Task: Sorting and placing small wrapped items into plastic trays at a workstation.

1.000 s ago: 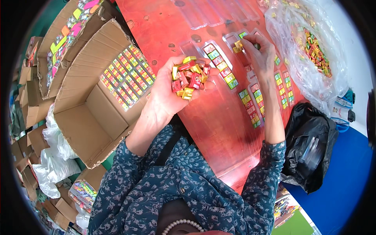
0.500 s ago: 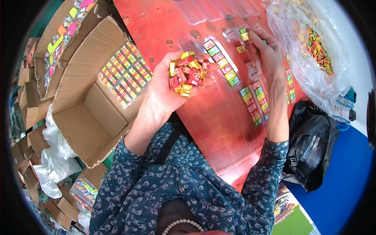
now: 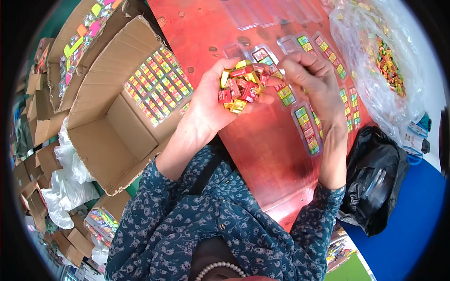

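My left hand [image 3: 206, 103] is cupped, palm up, around a heap of small wrapped candies [image 3: 241, 86] in red and gold foil. Beside the heap, my right hand [image 3: 311, 84] has its fingers curled together; whatever the fingertips hold is hidden. Beneath both hands, a clear plastic strip tray [image 3: 284, 93] filled with a row of candies lies partly covered. Just beyond the right hand is another strip tray [image 3: 305, 44] with a few green and yellow candies at its near part. A full strip tray [image 3: 307, 130] lies nearer me on the red table [image 3: 262, 154].
An open cardboard box [image 3: 112, 136] at the left holds rows of filled strips [image 3: 159, 86]. Clear trays [image 3: 255, 14] lie at the table's far edge. A clear plastic bag of loose candies [image 3: 389, 61] sits at the right, above a black bag [image 3: 372, 182].
My right hand has come back from the far strip tray to beside the candies in my left hand. The gold candy at its fingertips no longer shows there. The whole view has shifted slightly.
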The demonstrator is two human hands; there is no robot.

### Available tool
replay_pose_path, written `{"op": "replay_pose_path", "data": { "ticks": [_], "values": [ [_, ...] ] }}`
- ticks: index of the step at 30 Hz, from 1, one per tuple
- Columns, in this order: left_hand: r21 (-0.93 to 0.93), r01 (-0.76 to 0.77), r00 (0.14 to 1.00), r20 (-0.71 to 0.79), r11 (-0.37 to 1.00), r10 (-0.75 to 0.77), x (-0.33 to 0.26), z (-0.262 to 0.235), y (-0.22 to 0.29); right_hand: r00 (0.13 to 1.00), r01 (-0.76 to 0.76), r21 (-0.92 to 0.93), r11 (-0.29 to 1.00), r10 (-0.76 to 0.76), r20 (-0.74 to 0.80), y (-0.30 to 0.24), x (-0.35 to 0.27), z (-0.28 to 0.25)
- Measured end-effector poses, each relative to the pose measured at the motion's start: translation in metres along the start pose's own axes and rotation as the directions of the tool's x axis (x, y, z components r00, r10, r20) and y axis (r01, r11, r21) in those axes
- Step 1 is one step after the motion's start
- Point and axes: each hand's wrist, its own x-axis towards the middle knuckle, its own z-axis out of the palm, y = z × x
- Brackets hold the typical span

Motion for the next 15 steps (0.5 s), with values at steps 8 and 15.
{"op": "replay_pose_path", "data": {
  "ticks": [8,15],
  "values": [
    [0.019,-0.020,0.993,-0.117,1.000,0.022,0.004,0.004,-0.003,0.980,0.131,-0.560,0.818,-0.190,-0.049,-0.003,-0.007,0.026],
    [0.040,0.012,0.989,-0.145,0.999,-0.006,0.010,0.005,-0.008,0.993,-0.059,-0.506,0.861,-0.001,-0.118,-0.006,-0.010,0.016]
  ]
}}
